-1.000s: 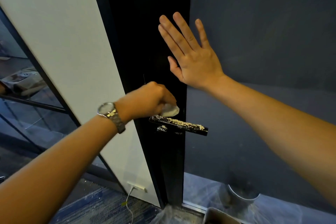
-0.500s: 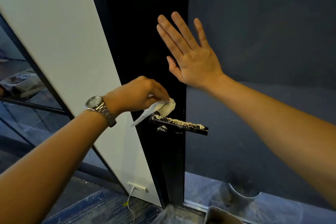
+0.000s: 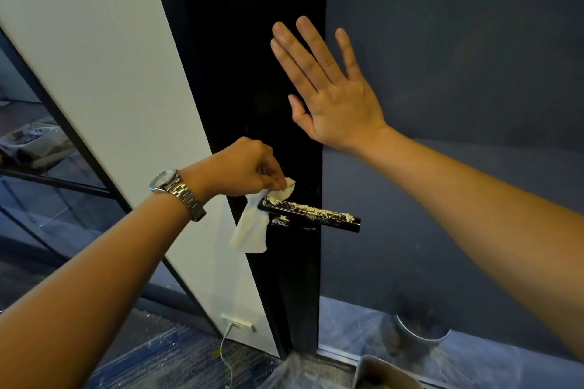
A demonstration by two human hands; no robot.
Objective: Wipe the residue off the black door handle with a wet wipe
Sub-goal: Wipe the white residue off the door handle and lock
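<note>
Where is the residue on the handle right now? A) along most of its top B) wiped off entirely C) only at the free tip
A: pale residue coats the top of the door handle from beside the wet wipe nearly to its tip.

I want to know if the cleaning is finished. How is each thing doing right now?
door handle: dirty, pale crumbly residue along its top.
wet wipe: opened out, hanging down, its top touching the handle's left end.
left hand: pinches the wipe's top.
right hand: fingers straight, flat against the door.
</note>
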